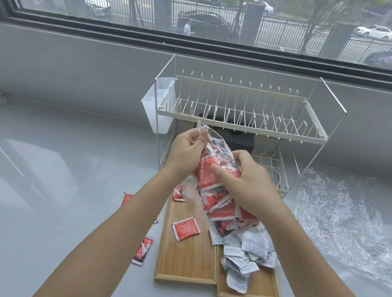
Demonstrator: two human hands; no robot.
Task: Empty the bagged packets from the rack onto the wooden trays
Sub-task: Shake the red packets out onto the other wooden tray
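Note:
Both hands hold a clear plastic bag full of red packets above the left wooden tray. My left hand pinches the bag's upper end; my right hand grips its side lower down. Red packets spill from the bag's lower end onto the tray, and one red packet lies alone on the wood. The right wooden tray carries a heap of grey-white packets. Behind stands the white two-tier wire rack, its upper tier bare.
Two red packets lie on the grey table left of the trays, one partly hidden by my left arm. A crumpled empty clear bag lies to the right of the rack. A white plastic cup hangs on the rack's left side.

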